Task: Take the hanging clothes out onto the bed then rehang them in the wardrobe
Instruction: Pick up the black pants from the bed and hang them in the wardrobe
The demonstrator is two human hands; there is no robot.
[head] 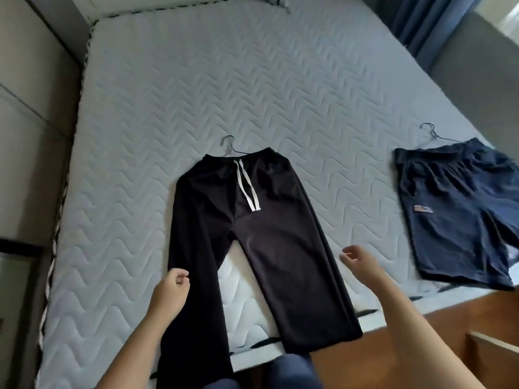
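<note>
Black trousers (252, 226) with a white drawstring lie flat on the bed (146, 113), still on a thin wire hanger (228, 145); their legs reach over the near edge. Navy shorts (455, 214) lie at the right on a second wire hanger (432, 133). My left hand (170, 290) hovers over the outer edge of the trousers' left leg, fingers loosely curled, no fabric visibly between them. My right hand (358, 262) is over the mattress just right of the other leg, fingers loosely curled, holding nothing.
The quilted mattress stretches far and left of the clothes. A padded wall (31, 88) runs along the left, blue curtains (421, 21) hang at the far right. Wooden floor (438, 318) shows at the bed's near right. A small grey thing (276, 1) lies at the far edge.
</note>
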